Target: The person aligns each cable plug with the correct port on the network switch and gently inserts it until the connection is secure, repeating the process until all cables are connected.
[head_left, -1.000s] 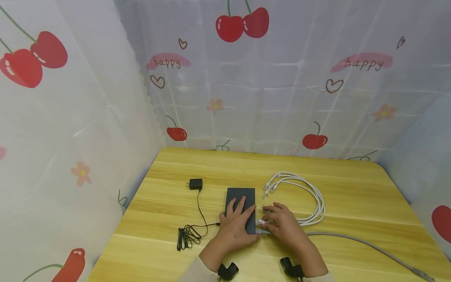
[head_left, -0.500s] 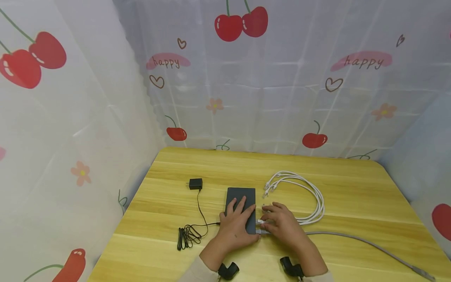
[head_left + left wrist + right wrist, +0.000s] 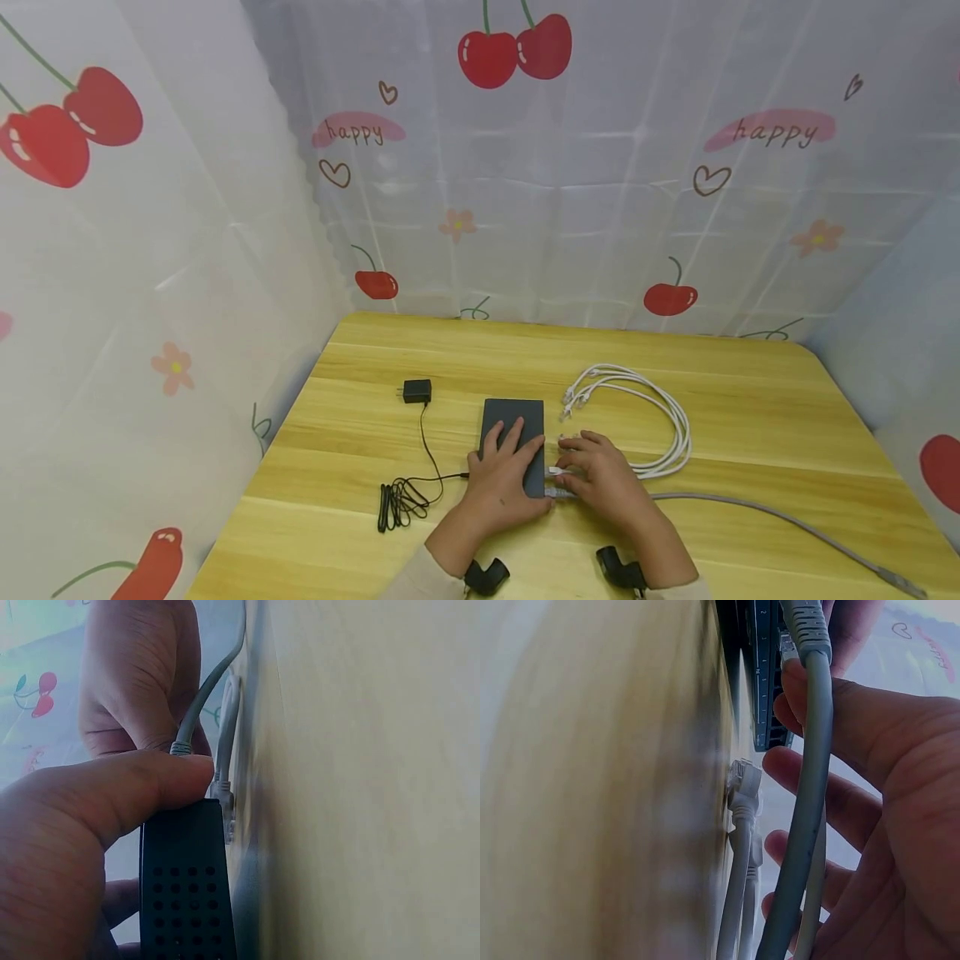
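Little has moved since a second ago: the left hand [image 3: 497,487] spreads over the dark box [image 3: 513,410] on the counter [image 3: 360,350]; the right hand [image 3: 602,473] pinches a white plug [image 3: 555,472] at the box's right side. White cables [image 3: 679,417] loop on the right, a black adapter [image 3: 417,392] lies left.

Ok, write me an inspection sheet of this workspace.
Surface: wood-grain table, yellowish.
Job's things: dark box with a row of ports; white plug at them, full seating unclear.
Clutter: black adapter and its bunched cord, left of the box.
Hands: left hand rests spread on the box; right hand pinches the white plug between its fingers.
Cables: grey cable, one end at the ports; white cables looped on the table.
Surroundings: pale curtain printed with cherries, hearts and flowers.
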